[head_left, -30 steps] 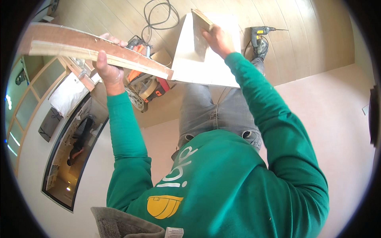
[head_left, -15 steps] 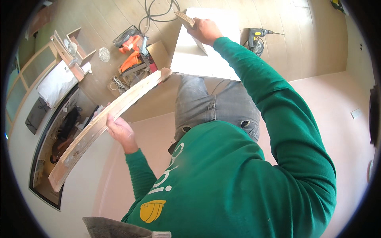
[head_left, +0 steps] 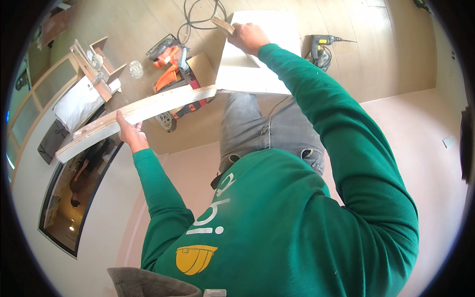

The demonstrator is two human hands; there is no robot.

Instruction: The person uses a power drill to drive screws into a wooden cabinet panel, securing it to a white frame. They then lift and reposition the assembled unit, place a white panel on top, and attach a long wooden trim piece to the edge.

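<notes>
My left hand [head_left: 131,133] is closed around a long wooden plank [head_left: 163,102], thumb on its upper edge and fingers behind it. The plank slants across the left side, with a white face turned toward me and bare wood along its edge. Its right end is close to the near left corner of a white board [head_left: 277,74]; I cannot tell if they touch. Over that board, my right hand [head_left: 250,38] grips a short piece of wood [head_left: 222,25] with a rough brown end. Its lower part is mostly hidden behind the hand.
Left of the white board are orange-and-black power tools [head_left: 170,64] and a cardboard box [head_left: 200,67]. A corded drill [head_left: 324,47] rests on the floor at right. A black cable [head_left: 190,22] coils behind. Wooden offcuts [head_left: 94,74], a white sack [head_left: 76,104] and a black-framed mirror [head_left: 74,198] are at left.
My left hand has moved up and to the left, raising the plank's left end and turning its white face toward me. My right hand has shifted slightly left, still gripping the short piece.
</notes>
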